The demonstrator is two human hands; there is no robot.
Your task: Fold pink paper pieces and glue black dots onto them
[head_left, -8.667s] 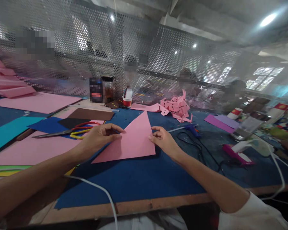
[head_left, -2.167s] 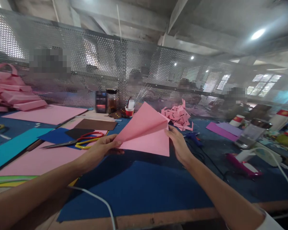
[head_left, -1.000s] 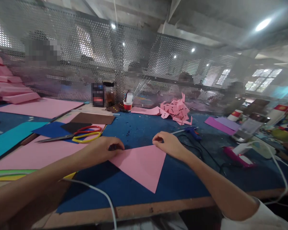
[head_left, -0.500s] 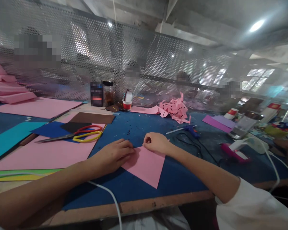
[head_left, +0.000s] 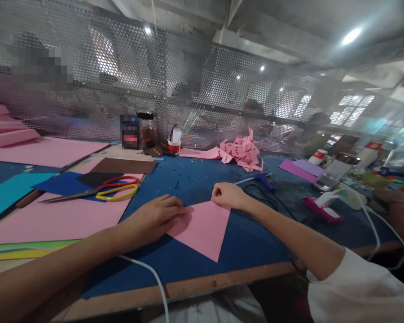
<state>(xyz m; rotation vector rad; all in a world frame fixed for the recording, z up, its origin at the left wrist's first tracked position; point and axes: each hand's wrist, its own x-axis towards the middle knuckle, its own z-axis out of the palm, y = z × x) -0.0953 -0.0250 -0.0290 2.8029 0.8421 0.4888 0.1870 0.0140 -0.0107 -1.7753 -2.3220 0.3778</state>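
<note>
A pink sheet of paper (head_left: 205,231) lies on the blue table mat with one corner pointing toward me. My left hand (head_left: 161,214) rests over its left corner, fingers bent together and pressing it down. At the upper right edge, the thumb and fingers of my right hand (head_left: 229,195) are closed in a pinch on the paper. Scissors (head_left: 116,188) with red and yellow handles lie to the left of my left hand, on other sheets. A blue glue gun (head_left: 264,181) lies beyond my right hand.
Pink paper scraps (head_left: 240,151) with punched holes lie by the perforated screen (head_left: 205,89). A paper cup (head_left: 174,146) and a lidded jar (head_left: 146,130) stand near it. A white cable (head_left: 155,273) crosses the front edge. At the right, another person's arm (head_left: 402,220) shows.
My right hand has slid right along the paper's upper edge, away from my left hand. My left hand stays on the left corner. The whole view has shifted slightly.
</note>
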